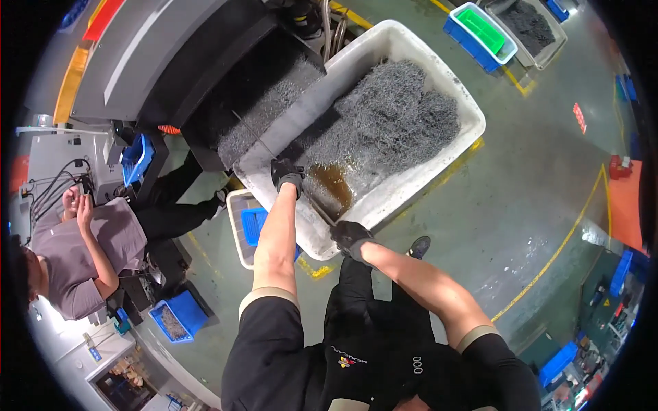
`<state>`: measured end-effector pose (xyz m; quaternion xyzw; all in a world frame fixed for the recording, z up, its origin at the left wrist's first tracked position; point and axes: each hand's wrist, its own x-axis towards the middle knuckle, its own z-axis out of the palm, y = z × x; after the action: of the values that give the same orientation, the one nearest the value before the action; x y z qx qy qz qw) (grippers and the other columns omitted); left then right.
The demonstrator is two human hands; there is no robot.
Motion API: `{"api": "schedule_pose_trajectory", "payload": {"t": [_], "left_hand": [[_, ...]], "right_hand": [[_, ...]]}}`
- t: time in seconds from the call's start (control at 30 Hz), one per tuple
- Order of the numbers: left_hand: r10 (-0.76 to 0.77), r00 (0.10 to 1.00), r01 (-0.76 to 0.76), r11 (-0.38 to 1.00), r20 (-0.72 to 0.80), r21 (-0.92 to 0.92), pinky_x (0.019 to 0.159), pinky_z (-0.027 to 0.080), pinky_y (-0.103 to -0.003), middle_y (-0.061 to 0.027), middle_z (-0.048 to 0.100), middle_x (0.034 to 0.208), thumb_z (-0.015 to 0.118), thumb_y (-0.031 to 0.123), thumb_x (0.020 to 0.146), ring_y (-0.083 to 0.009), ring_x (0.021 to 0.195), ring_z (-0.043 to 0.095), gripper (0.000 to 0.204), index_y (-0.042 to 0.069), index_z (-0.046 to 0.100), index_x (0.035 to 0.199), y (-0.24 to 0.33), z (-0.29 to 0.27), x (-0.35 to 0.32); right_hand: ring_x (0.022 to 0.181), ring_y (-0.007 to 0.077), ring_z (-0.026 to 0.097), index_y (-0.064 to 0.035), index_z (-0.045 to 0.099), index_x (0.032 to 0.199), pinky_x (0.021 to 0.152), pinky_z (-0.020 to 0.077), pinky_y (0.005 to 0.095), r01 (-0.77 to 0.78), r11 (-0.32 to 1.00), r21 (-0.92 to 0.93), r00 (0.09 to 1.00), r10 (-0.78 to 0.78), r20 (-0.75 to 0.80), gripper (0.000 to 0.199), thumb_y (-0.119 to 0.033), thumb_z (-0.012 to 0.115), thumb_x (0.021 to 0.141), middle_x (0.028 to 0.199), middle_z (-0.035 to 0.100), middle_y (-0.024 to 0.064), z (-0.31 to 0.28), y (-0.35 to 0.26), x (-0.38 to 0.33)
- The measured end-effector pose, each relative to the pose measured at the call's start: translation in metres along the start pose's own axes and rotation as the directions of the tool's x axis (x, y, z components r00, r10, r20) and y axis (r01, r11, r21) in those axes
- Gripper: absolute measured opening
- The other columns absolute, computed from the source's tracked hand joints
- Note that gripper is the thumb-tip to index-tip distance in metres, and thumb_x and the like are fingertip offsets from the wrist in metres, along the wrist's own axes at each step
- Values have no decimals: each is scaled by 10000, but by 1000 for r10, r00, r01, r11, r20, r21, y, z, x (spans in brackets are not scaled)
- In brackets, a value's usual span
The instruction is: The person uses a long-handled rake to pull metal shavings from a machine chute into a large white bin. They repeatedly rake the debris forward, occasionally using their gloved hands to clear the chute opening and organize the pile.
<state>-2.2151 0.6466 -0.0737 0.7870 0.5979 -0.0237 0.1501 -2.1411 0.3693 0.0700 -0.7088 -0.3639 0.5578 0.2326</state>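
A long thin metal rod (251, 130) slants over the near left part of a large white tub (470, 109). Its far end reaches into the dark chute (226, 103) of a machine, where fine grey metal shavings (282, 96) lie. My left hand (286, 177), in a black glove, is closed round the rod above the tub. Also gloved in black, my right hand (351, 236) grips the rod's near end beside the tub's front rim. Tangled metal shavings (401, 116) heap up in the tub, with brownish liquid (332, 183) near its front end.
A pale bin (238, 236) with a blue basket (252, 226) stands left of the tub. At the left, a person (89, 246) faces a machine, near a blue bin (192, 316). More bins, one holding a green tray (481, 31), stand at the back right.
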Motion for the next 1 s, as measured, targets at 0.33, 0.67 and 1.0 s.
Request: {"api": "schedule_pose_trajectory", "payload": {"t": [0.33, 0.67, 1.0], "left_hand": [[-357, 929, 248, 798, -99, -550, 621, 486, -451, -223, 616, 816, 407, 239, 964, -382, 737, 597, 283, 29, 595, 934, -24, 80, -27], [-453, 874, 374, 387, 179, -843, 460, 465, -420, -186, 636, 724, 337, 377, 992, -308, 539, 579, 381, 65, 549, 930, 14, 24, -64], [-392, 720, 542, -198, 573, -817, 331, 457, -386, -139, 620, 601, 283, 392, 1021, -247, 387, 570, 377, 97, 517, 996, 109, 3, -77]], "right_hand": [[796, 325, 659, -102, 646, 1064, 689, 500, 431, -290, 949, -124, 950, 301, 87, 308, -307, 501, 886, 858, 680, 166, -35, 61, -168], [808, 294, 668, -91, 574, 1135, 743, 518, 400, -100, 871, -481, 918, 268, 293, 299, -268, 461, 922, 924, 665, 170, -113, -3, -181], [579, 155, 616, -60, 690, 1026, 554, 512, 304, -511, 830, -222, 777, 557, 295, 314, -280, 483, 940, 768, 687, 88, -224, 17, -166]]}}
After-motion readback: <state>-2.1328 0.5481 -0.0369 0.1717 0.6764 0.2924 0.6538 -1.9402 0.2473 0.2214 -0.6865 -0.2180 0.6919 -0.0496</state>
